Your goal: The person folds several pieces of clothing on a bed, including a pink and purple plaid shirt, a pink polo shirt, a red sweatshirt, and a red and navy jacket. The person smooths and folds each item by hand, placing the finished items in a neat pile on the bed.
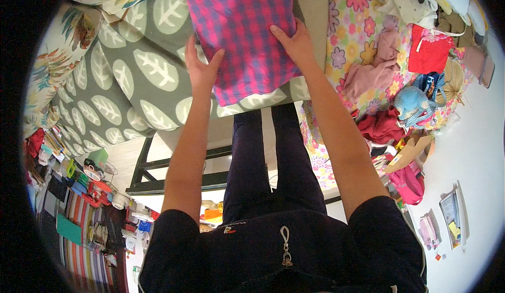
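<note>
A folded pink and purple checked cloth [252, 40] lies near the front edge of the bed, straight ahead of me. At its left side is my left hand [202, 67], open, its thumb on the cloth's edge and its other fingers spread outside it. On the opposite side rests my right hand [295, 44], also open. Its thumb lies on top of the checked fabric, and its index finger stretches along the right edge; the remaining fingers are mostly hidden. Under the cloth spreads a grey-green blanket [158, 69] with pale leaf shapes.
To the right, a floral sheet [342, 72] carries a pink garment [376, 64], a red cloth [428, 51] and a blue plush toy [410, 103]. A black metal frame [179, 161] stands below the bed's edge. Assorted items crowd a striped surface [89, 230] at lower left.
</note>
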Demonstrator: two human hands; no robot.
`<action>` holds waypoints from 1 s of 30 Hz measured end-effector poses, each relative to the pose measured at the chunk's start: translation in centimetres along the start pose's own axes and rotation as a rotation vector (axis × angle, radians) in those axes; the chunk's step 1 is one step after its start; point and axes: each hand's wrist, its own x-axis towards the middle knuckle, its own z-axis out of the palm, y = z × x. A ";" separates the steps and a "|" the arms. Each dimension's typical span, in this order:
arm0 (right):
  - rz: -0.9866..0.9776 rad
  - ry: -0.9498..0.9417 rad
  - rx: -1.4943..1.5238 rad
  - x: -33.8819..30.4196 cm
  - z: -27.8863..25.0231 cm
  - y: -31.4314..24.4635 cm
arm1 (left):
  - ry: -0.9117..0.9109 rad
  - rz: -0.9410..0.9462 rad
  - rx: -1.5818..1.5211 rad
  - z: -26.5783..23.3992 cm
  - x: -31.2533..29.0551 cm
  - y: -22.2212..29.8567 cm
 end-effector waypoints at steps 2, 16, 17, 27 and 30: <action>0.088 -0.077 0.076 0.0 0.1 -0.6 | -0.030 -0.540 -0.466 -0.2 -1.8 -1.8; -0.167 -0.709 0.334 2.2 -3.3 -11.2 | -0.336 -0.560 -0.412 0.7 -0.5 -5.2; -0.271 -0.783 -0.048 2.4 -2.1 -9.4 | -0.344 -0.549 -0.430 0.9 -0.5 -5.4; -0.600 -1.245 -1.078 2.0 -11.8 5.0 | -0.363 -0.589 -0.726 -0.8 1.0 -3.4; -0.321 -0.803 -0.624 2.8 -10.3 -0.8 | -0.260 -0.584 -0.695 -0.7 2.8 -2.7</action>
